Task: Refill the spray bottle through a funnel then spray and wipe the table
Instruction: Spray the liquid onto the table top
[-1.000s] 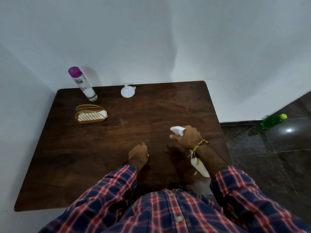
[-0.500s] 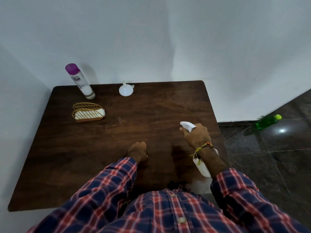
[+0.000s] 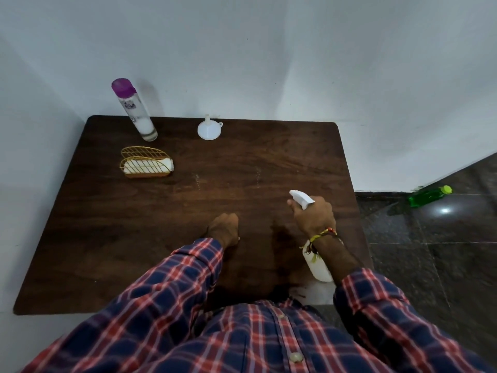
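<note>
My right hand [image 3: 313,216] grips a white spray bottle [image 3: 318,265] by its neck, nozzle [image 3: 300,197] pointing away over the right part of the dark wooden table [image 3: 107,238]. The bottle's body slants back under my wrist. My left hand [image 3: 224,228] rests as a fist on the table near the middle front; a bit of white shows under its fingers, too small to identify. A white funnel [image 3: 209,129] sits upside down at the back centre. Faint lines of spray droplets [image 3: 258,179] mark the wood ahead of the nozzle.
A clear bottle with a purple cap [image 3: 134,111] stands at the back left corner. A gold wire holder with white napkins [image 3: 146,164] sits in front of it. A green bottle [image 3: 429,196] lies on the dark tiled floor to the right. White walls border the table behind and left.
My right hand with the spray bottle has shifted right and slightly away along the table. A second faint droplet line now shows on the wood. My left hand has stayed in place.
</note>
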{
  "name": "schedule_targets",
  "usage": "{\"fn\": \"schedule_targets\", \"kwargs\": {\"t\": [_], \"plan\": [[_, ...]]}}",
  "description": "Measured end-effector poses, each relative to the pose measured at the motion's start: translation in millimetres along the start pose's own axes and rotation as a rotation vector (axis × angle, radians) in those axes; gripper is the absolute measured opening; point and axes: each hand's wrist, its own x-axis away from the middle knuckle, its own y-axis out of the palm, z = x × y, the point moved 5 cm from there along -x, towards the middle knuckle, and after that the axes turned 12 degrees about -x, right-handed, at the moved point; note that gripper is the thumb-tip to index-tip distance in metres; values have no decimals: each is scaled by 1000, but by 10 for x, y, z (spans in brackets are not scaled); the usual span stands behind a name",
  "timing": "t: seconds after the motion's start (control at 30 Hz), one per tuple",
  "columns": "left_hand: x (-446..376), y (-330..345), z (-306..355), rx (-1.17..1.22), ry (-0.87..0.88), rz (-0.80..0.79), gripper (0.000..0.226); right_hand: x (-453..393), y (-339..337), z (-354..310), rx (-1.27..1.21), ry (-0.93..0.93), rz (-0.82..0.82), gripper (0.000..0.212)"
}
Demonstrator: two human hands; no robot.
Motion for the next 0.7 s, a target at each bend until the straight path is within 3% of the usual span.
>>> {"fn": "schedule_targets", "kwargs": {"t": [0.17, 0.27, 0.4, 0.5, 0.6, 0.7], "plan": [[-31, -74, 18, -16, 3, 4, 43, -5, 119, 95, 245, -5, -322, 63], [-50, -84, 58, -35, -9, -21, 38, 129, 210, 220, 313, -95, -480, 48], [-63, -231, 82, -23, -91, 73, 24, 154, 143, 336, 234, 20, -271, 62], [-164, -413, 37, 45, -155, 265, 19, 48, 152, 293, 262, 4, -326, 72], [-426, -504, -18, 169, -157, 284, 48, -80, 100, 188, 261, -112, -277, 62], [-672, -498, -28, 272, -109, 93, 89, -234, 97, -8, 322, -295, -268, 40]]}}
